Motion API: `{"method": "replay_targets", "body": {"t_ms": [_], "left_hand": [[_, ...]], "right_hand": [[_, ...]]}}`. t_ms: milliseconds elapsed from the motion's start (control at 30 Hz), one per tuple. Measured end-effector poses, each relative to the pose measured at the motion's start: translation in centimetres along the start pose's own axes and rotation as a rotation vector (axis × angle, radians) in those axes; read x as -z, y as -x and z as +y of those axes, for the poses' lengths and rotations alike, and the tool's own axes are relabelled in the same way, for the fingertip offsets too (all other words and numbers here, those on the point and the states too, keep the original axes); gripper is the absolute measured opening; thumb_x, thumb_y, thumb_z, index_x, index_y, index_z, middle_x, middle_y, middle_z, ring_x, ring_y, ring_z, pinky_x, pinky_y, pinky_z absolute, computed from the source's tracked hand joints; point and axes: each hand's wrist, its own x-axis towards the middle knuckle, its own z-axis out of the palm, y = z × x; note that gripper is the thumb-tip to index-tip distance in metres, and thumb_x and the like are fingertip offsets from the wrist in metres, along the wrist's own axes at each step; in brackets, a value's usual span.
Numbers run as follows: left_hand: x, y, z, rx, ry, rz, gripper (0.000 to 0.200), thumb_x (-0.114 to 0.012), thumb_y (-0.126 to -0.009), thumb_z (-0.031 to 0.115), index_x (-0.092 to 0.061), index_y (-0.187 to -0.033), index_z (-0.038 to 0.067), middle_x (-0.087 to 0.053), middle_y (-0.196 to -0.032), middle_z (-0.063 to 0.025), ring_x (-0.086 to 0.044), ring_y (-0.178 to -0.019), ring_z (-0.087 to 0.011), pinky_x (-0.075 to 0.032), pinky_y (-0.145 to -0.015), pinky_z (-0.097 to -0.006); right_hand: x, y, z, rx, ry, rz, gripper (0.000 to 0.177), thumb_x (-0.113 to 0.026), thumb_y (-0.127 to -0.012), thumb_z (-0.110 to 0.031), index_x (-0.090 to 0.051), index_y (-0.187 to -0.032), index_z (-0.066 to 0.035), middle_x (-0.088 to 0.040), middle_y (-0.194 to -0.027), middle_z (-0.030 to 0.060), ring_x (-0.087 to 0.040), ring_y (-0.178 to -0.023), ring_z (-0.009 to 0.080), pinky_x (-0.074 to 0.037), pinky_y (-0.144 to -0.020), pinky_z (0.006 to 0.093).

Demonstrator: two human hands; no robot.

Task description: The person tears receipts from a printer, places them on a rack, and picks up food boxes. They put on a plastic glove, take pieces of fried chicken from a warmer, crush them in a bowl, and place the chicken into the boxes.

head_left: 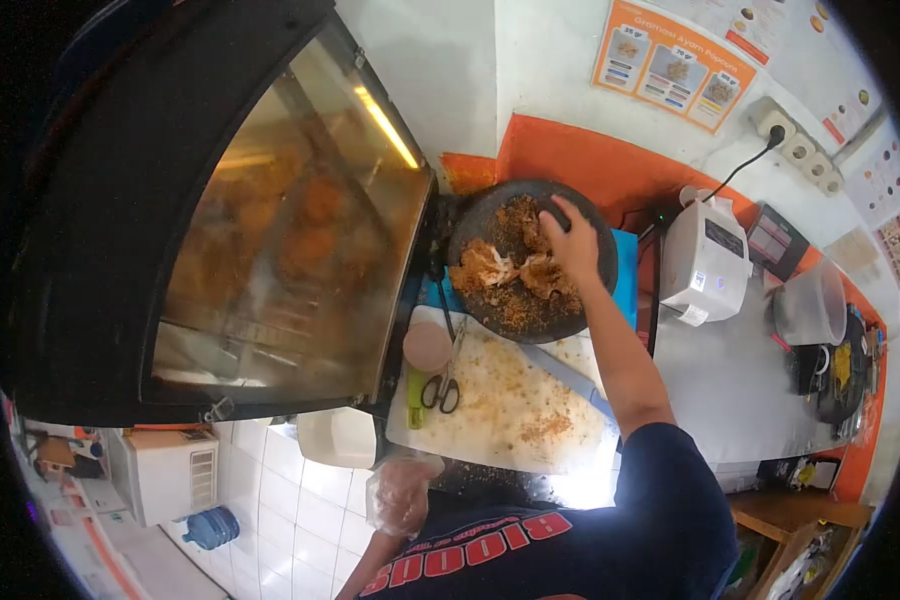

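A dark stone mortar (595, 215) holds torn pieces of crumbed fried chicken (485, 268) and loose brown crumbs. My bare right hand (573, 245) reaches over its right side, fingers curled down on a piece of the chicken (533, 235). Low on the left, away from the mortar, my left hand (402, 495) is wrapped in clear plastic; its fingers do not show distinctly. Between the hands lies a white cutting board (490, 405) strewn with crumbs. On it are black-handled scissors (441, 393), a knife (560, 372), and a green-handled tool (415, 400) beside a round pinkish lid-like disc (427, 346).
A glass-fronted display cabinet (290, 230) with food inside stands close on the left. To the right, a white printer-like machine (707, 262) and a clear tub (810, 305) sit on a metal counter (710, 390). A white bin (337, 438) is below the cabinet.
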Motion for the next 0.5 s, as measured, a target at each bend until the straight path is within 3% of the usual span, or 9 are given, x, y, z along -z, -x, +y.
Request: {"method": "replay_targets", "body": {"t_ms": [33,67,133,167,200,267,400,433,500], "left_hand": [[0.0,0.2,0.4,0.053,-0.074,-0.063,0.026,-0.062,-0.075,-0.009,-0.070,-0.093,0.008,-0.073,-0.091,-0.0104,-0.070,-0.086,-0.0332,-0.056,-0.076,-0.0421],[0.2,0.9,0.9,0.065,-0.069,-0.085,0.026,-0.062,-0.075,-0.009,-0.070,-0.093,0.008,-0.073,-0.091,-0.0104,-0.070,-0.086,-0.0332,-0.056,-0.076,-0.0421],[-0.5,-0.4,0.7,-0.065,0.099,0.103,0.027,-0.062,-0.074,-0.010,-0.069,-0.093,0.008,-0.073,-0.091,-0.0104,-0.070,-0.085,-0.0334,-0.056,-0.076,-0.0423],[-0.2,0.0,0.8,-0.060,0.098,0.094,0.027,-0.062,-0.074,-0.010,-0.069,-0.093,0.008,-0.073,-0.091,-0.0104,-0.070,-0.085,-0.0334,-0.056,-0.076,-0.0423],[-0.3,-0.3,0.5,-0.072,0.093,0.081,0.029,-0.062,-0.073,-0.011,-0.069,-0.094,0.008,-0.073,-0.091,-0.0104,-0.070,-0.085,-0.0334,-0.056,-0.076,-0.0425],[-0.2,-0.7,0.2,-0.087,0.080,0.054,0.032,-0.061,-0.073,-0.012,-0.069,-0.096,0.008,-0.073,-0.092,-0.0104,-0.070,-0.086,-0.0335,-0.055,-0.078,-0.0427],[-0.7,-1.2,0.2,-0.069,0.092,0.055,0.033,-0.062,-0.073,-0.013,-0.068,-0.098,0.008,-0.073,-0.098,-0.0107,-0.069,-0.089,-0.0340,-0.054,-0.081,-0.0442],[-0.9,-1.0,0.0,-0.079,0.134,0.027,0.034,-0.063,-0.075,-0.010,-0.069,-0.103,0.010,-0.073,-0.103,-0.0098,-0.068,-0.095,-0.0318,-0.053,-0.086,-0.0438],[-1.6,-1.2,-0.5,-0.084,0.172,0.002,0.036,-0.064,-0.077,-0.007,-0.071,-0.108,0.011,-0.072,-0.107,-0.0090,-0.067,-0.101,-0.0295,-0.052,-0.092,-0.0434]], "right_hand": [[-1.2,0.8,1.8,-0.093,0.150,-0.172,0.058,-0.066,-0.091,-0.052,-0.062,-0.139,-0.021,-0.068,-0.124,0.0193,-0.066,-0.111,0.0387,-0.051,-0.095,0.0503],[-2.3,1.7,4.0,-0.117,0.154,-0.182,0.058,-0.066,-0.091,-0.052,-0.062,-0.139,-0.021,-0.068,-0.124,0.0193,-0.066,-0.111,0.0387,-0.051,-0.095,0.0503],[-3.5,-2.4,6.1,0.079,0.296,-0.070,0.058,-0.066,-0.091,-0.052,-0.061,-0.140,-0.022,-0.071,-0.120,0.0166,-0.069,-0.104,0.0360,-0.053,-0.092,0.0495],[-0.9,-2.8,2.6,-0.088,0.101,-0.206,0.057,-0.066,-0.092,-0.052,-0.061,-0.139,-0.021,-0.071,-0.120,0.0156,-0.069,-0.103,0.0353,-0.053,-0.093,0.0503],[0.1,-2.6,1.1,-0.082,0.099,-0.202,0.057,-0.066,-0.092,-0.052,-0.061,-0.139,-0.021,-0.071,-0.120,0.0156,-0.069,-0.103,0.0353,-0.053,-0.093,0.0503],[0.8,-0.9,-0.1,-0.028,0.017,0.091,0.057,-0.066,-0.092,-0.053,-0.061,-0.139,-0.020,-0.070,-0.120,0.0163,-0.069,-0.102,0.0363,-0.053,-0.093,0.0520],[0.2,-3.0,5.6,-0.103,0.117,-0.160,0.057,-0.066,-0.093,-0.052,-0.061,-0.138,-0.018,-0.071,-0.119,0.0181,-0.070,-0.103,0.0345,-0.054,-0.091,0.0479],[0.3,-4.0,6.2,0.027,0.126,-0.049,0.059,-0.067,-0.092,-0.051,-0.060,-0.139,-0.016,-0.070,-0.120,0.0194,-0.069,-0.105,0.0354,-0.054,-0.091,0.0461],[1.0,-2.2,1.9,0.011,0.016,0.024,0.061,-0.068,-0.091,-0.051,-0.060,-0.139,-0.016,-0.069,-0.121,0.0203,-0.068,-0.106,0.0366,-0.053,-0.091,0.0461]]}}
